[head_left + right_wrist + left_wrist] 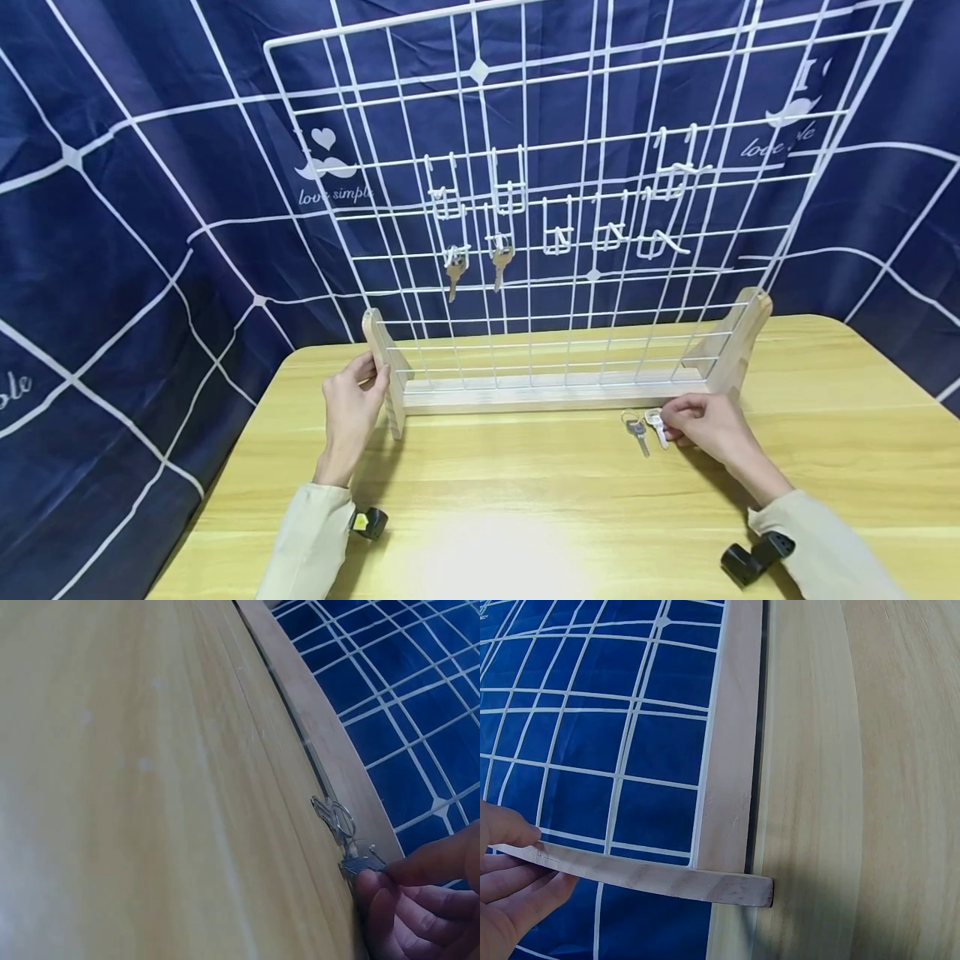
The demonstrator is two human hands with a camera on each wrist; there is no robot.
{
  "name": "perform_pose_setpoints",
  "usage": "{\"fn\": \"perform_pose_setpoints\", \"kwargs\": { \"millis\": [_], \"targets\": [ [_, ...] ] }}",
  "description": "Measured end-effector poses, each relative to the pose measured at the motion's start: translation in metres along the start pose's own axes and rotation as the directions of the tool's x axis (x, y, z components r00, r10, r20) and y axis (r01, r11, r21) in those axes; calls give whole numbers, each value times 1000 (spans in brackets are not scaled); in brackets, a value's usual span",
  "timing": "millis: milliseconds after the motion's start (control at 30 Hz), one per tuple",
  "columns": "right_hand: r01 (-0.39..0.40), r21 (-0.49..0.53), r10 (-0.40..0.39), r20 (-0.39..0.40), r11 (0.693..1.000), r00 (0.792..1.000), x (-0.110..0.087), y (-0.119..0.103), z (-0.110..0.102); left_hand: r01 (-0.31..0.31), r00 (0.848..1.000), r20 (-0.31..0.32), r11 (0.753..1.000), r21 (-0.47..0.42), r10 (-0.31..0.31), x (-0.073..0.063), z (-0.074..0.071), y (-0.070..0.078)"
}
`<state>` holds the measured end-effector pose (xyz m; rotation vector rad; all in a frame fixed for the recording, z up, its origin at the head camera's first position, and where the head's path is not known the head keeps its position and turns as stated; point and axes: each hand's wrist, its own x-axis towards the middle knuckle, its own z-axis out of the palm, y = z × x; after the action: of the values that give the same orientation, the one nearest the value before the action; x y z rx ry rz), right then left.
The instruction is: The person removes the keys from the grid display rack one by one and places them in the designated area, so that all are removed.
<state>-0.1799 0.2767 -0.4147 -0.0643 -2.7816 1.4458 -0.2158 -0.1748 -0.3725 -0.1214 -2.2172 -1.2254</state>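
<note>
My left hand (352,406) grips the wooden side support (385,367) of a white wire grid rack (528,313), thumb on one face and fingers on the other in the left wrist view. By the rack's right foot, my right hand (708,425) pinches a silver key (656,426) between thumb and forefinger, low over the table. Close beside it is another key (636,431) with a thin metal ring (343,820). Higher up, two brass-coloured keys (455,271) (502,261) hang side by side from hooks on the grid.
Several white wire hooks (557,237) hang in two rows on the grid. A pale wooden bar (555,393) joins the two supports on the wood-grain table (480,467). Behind the rack hangs a navy curtain (225,167) with white lines.
</note>
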Motion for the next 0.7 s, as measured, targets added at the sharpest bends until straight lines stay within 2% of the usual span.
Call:
{"fn": "perform_pose_setpoints", "kwargs": {
  "millis": [233, 700],
  "targets": [
    [-14, -23, 15, 44, 1000, 999, -1, -4, -1, -15, 1000, -1, 1000, -24, 15, 0, -1, 2],
    [-39, -63, 42, 48, 997, 998, 2, -8, 0, -18, 1000, -4, 999, -38, 18, 0, -1, 2]
  ]
}}
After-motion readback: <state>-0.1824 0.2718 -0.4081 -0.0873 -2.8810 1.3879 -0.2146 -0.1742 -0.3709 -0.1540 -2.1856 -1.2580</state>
